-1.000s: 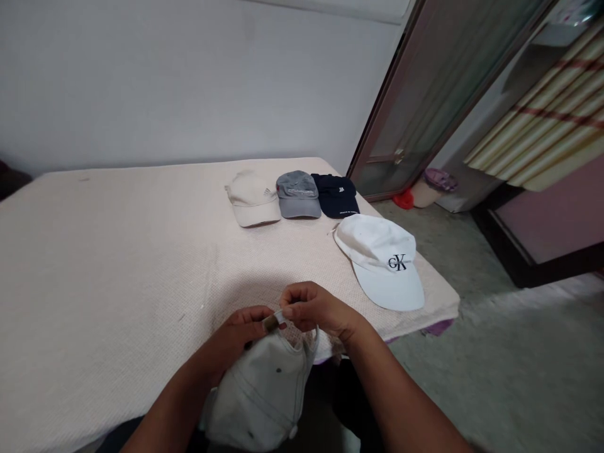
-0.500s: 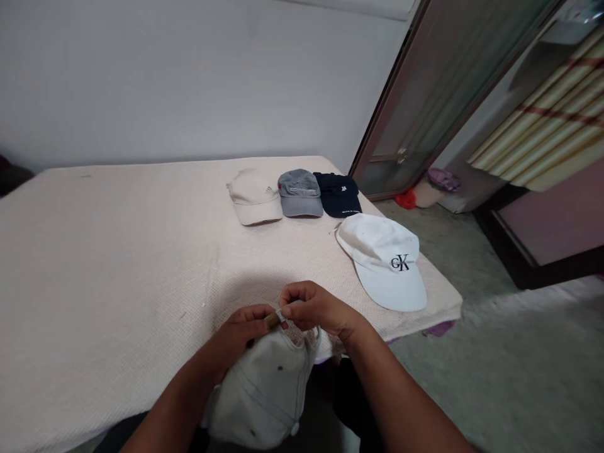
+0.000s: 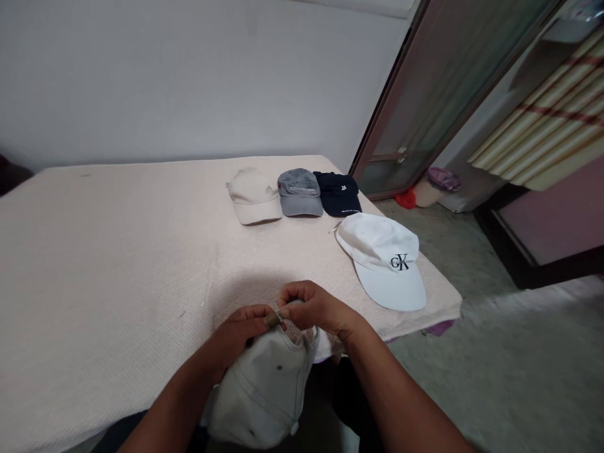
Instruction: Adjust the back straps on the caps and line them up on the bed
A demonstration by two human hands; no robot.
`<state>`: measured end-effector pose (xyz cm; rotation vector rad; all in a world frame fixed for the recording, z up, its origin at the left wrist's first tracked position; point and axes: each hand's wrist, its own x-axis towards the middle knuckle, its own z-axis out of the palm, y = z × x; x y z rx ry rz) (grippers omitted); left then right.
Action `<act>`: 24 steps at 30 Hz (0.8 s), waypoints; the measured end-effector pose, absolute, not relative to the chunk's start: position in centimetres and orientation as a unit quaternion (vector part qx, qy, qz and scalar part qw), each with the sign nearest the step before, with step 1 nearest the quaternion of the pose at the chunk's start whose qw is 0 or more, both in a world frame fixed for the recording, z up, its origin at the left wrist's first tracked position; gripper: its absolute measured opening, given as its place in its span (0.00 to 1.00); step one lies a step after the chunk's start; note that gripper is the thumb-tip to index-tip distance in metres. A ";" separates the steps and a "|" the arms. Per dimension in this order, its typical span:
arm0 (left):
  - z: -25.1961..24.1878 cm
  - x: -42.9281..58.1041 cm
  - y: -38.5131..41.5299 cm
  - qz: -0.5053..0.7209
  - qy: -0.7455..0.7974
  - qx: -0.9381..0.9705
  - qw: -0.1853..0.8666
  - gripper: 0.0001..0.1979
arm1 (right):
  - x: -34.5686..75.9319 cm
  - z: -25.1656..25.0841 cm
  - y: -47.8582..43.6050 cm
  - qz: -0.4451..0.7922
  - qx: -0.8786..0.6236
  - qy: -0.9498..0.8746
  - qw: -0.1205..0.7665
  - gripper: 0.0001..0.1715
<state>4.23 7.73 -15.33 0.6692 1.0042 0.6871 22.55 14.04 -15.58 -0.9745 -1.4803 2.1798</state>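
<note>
A pale grey baseball cap (image 3: pixel 262 390) hangs at the near edge of the bed, its back opening turned up toward my hands. My left hand (image 3: pixel 243 327) is closed on the cap's back strap beside a brass-coloured buckle (image 3: pixel 272 320). With thumb and fingertips, my right hand (image 3: pixel 309 308) pinches the strap just right of the buckle. The strap's end is mostly hidden by my fingers. To the right of my hands lies a white cap (image 3: pixel 380 245) with dark letters on its front.
Farther back on the bed (image 3: pixel 117 264) sit a beige cap (image 3: pixel 255 192), a grey cap (image 3: pixel 301 192) and a navy cap (image 3: pixel 337 194) in a row. A wall stands behind the bed. Right of it are a glass-panelled door (image 3: pixel 438 82) and a lined bin (image 3: pixel 434 187).
My right fingers have shifted very slightly left along the strap, closer to the buckle. The grey cap in my hands and the other caps stay nearly as they were.
</note>
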 end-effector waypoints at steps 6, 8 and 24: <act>-15.2 4.3 7.7 0.316 0.461 0.310 0.769 0.11 | 22.3 -15.7 14.0 0.768 -0.337 -0.513 0.180 0.09; -15.4 4.3 7.7 0.316 0.458 0.314 0.769 0.11 | 22.2 -15.7 14.0 0.766 -0.337 -0.520 0.171 0.09; -15.8 4.3 7.8 0.353 0.442 0.311 0.764 0.13 | 22.2 -16.4 14.1 0.814 -0.296 -0.459 0.197 0.11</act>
